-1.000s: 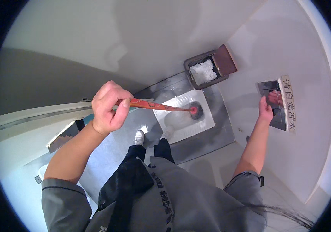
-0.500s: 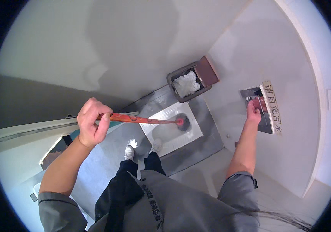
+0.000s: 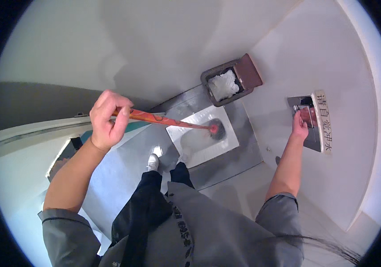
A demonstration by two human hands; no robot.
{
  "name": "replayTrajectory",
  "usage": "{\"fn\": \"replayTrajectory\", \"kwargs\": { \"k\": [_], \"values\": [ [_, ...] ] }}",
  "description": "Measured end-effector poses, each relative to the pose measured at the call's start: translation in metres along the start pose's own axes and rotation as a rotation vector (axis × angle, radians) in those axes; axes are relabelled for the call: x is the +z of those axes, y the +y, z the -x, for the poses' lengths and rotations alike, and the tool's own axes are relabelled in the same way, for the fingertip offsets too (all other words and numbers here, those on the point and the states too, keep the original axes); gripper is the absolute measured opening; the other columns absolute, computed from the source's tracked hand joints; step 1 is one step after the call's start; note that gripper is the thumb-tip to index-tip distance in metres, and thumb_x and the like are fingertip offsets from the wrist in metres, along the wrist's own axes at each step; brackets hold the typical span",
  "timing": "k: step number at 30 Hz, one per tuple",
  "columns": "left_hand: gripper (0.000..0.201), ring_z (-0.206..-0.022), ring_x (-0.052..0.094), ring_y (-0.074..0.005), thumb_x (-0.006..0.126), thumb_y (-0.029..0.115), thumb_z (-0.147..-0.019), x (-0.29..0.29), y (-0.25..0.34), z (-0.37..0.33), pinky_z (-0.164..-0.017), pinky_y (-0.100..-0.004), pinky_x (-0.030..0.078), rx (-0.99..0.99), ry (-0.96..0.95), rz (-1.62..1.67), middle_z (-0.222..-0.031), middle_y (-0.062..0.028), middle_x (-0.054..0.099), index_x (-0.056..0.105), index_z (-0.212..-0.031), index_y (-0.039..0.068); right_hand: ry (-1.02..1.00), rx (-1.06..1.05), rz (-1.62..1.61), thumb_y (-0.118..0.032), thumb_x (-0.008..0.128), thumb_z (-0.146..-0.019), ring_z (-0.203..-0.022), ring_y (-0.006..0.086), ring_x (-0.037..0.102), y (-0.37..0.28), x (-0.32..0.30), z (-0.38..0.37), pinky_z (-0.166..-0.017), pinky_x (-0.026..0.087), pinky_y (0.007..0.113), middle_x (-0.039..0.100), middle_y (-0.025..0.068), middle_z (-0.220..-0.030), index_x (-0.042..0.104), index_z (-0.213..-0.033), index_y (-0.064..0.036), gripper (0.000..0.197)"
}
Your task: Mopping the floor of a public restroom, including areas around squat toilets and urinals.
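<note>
My left hand (image 3: 109, 119) is closed round the upper end of a long, patterned orange-red handle (image 3: 168, 120). It slopes down to the right into a white squat toilet (image 3: 206, 150). Its lower end shows red inside a dark round patch at the bowl's far right; whether a brush or a plunger head is there, I cannot tell. My right hand (image 3: 300, 128) reaches to the recessed metal flush panel (image 3: 314, 139) on the right wall. Its fingers are bent against a small silver flush handle (image 3: 296, 108), partly hiding it.
Beyond the toilet, a dark bin (image 3: 210, 76) with its brown lid up holds white crumpled paper. A sign strip (image 3: 324, 122) edges the flush panel. Grey tiles (image 3: 130, 162) surround my white shoes (image 3: 153, 162). A partition edge (image 3: 39, 131) runs at the left.
The whole view has shifted a little, so toilet, bin and flush panel sit further right. Both hands keep their places, the left on the long handle, the right at the flush panel.
</note>
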State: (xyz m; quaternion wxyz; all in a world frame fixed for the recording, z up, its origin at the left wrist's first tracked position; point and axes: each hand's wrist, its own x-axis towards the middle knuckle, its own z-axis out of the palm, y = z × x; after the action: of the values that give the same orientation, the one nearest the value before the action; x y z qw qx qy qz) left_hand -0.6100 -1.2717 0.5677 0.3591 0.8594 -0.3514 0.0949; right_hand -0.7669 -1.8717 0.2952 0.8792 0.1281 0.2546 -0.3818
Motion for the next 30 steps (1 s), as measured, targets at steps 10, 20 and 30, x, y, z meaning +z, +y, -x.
{"fn": "replayTrajectory", "kwargs": {
  "k": [10, 20, 30],
  "values": [
    [0.005, -0.056, 0.049, -0.0147, 0.049, 0.002, -0.071, -0.001, -0.004, -0.002, -0.049, -0.0234, 0.041, -0.029, -0.012, -0.022, -0.067, -0.0076, 0.05, 0.054, -0.072, 0.0, -0.034, 0.076, -0.005, -0.026, 0.019, -0.091, -0.118, 0.0319, 0.033, -0.005, 0.006, 0.009, -0.099, 0.025, 0.045, 0.037, 0.0208, -0.125, 0.032, -0.12, 0.0085, 0.047],
    [0.007, -0.056, 0.048, -0.0135, 0.05, 0.002, -0.07, -0.001, -0.01, 0.003, -0.048, -0.022, 0.041, -0.012, -0.084, -0.003, -0.069, -0.0073, 0.048, 0.054, -0.074, 0.001, 0.361, 0.305, 0.661, -0.017, 0.051, -0.08, -0.091, 0.0317, 0.054, 0.106, -0.087, 0.137, -0.083, 0.045, 0.044, 0.056, 0.0198, -0.09, 0.054, -0.085, 0.0018, 0.019],
    [0.034, -0.103, 0.046, -0.0311, 0.063, 0.02, -0.062, -0.03, 0.064, 0.019, -0.091, -0.0511, 0.029, 0.446, -0.386, -0.323, -0.115, -0.0109, 0.046, 0.057, -0.094, 0.012, 0.186, 0.586, 0.972, -0.012, 0.051, -0.077, -0.065, 0.0168, 0.051, 0.328, -0.224, 0.2, -0.061, 0.046, 0.03, 0.05, 0.0068, -0.075, 0.046, -0.084, -0.0019, 0.013]
  ]
}}
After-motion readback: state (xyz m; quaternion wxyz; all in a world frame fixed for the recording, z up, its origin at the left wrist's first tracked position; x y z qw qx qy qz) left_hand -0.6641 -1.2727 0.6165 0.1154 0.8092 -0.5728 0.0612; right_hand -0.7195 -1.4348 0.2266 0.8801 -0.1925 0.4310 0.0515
